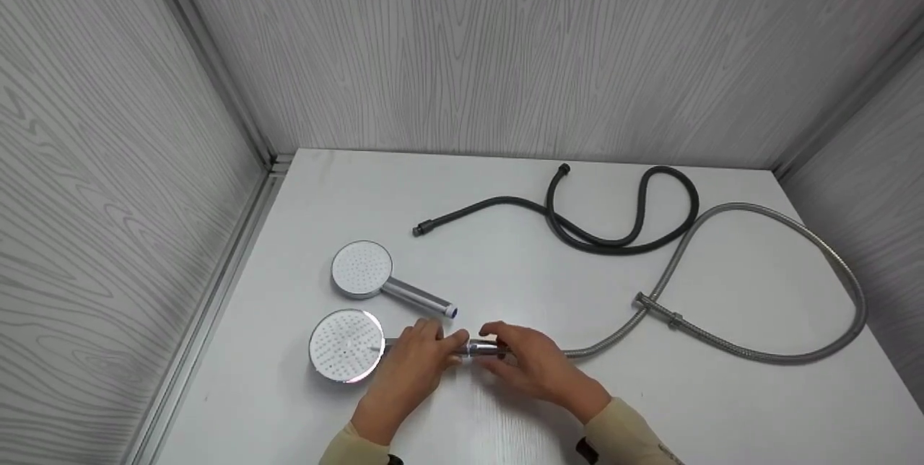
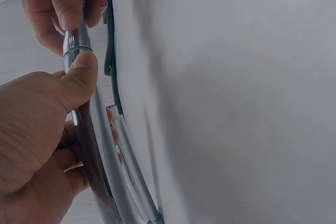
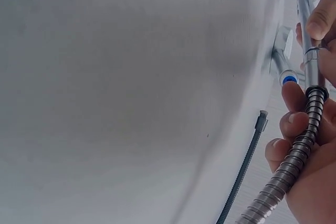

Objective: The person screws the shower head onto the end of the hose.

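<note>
My left hand (image 1: pixel 415 358) grips the chrome handle of a large round shower head (image 1: pixel 345 346), whose white nozzle face points up. At the handle's end, the thumb and fingers of my right hand (image 1: pixel 535 365) hold the shiny end fitting (image 1: pixel 485 348) of a silver shower hose (image 1: pixel 751 354). In the left wrist view, the handle (image 2: pixel 101 121) and fitting stand in one line, a thin ring at the seam. The ribbed hose (image 3: pixel 294 163) runs from the fitting past my right fingers in the right wrist view.
A smaller hand shower (image 1: pixel 362 268) lies just beyond the large one, its handle end showing a blue insert. A black hose (image 1: pixel 613 250) loops at the back of the white table (image 1: pixel 317 190). Wood-grained panels (image 1: pixel 462 53) enclose the back and sides.
</note>
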Demonstrator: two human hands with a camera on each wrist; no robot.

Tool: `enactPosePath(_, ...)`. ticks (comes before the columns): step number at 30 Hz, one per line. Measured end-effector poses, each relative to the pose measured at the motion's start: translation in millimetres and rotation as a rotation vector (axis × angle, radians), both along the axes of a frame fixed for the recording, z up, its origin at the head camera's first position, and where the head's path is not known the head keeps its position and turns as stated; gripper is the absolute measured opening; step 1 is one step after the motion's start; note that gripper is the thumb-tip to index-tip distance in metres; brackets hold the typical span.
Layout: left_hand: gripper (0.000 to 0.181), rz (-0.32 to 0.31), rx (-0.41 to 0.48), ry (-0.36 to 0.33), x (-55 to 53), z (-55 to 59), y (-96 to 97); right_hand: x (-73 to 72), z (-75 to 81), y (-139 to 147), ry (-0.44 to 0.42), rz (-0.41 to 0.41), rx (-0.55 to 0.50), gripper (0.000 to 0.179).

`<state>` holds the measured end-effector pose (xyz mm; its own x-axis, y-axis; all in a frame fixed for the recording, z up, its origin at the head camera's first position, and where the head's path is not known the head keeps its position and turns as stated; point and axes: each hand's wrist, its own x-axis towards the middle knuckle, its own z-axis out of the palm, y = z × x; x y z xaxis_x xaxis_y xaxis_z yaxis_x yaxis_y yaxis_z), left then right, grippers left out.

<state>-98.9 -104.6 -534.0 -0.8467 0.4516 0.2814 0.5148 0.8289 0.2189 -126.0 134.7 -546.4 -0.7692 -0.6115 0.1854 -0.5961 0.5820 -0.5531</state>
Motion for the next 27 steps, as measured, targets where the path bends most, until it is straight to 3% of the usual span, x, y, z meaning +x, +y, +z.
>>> enactPosePath(11,0.029,-0.001,-0.005,-0.004,0.4,1.2,0.1,-0.5,2.6,-0.3,-0.017,0.003,0.035,0.03)
enactPosePath(17,0.031,0.006,-0.002,-0.055,1.1,4.4,0.3,-1.5,4.2,0.0,-0.062,0.002,0.03,0.023)
enactPosePath(27,0.032,0.006,-0.012,-0.073,0.5,6.9,0.6,-0.4,4.0,-0.4,-0.049,-0.012,0.026,0.034)
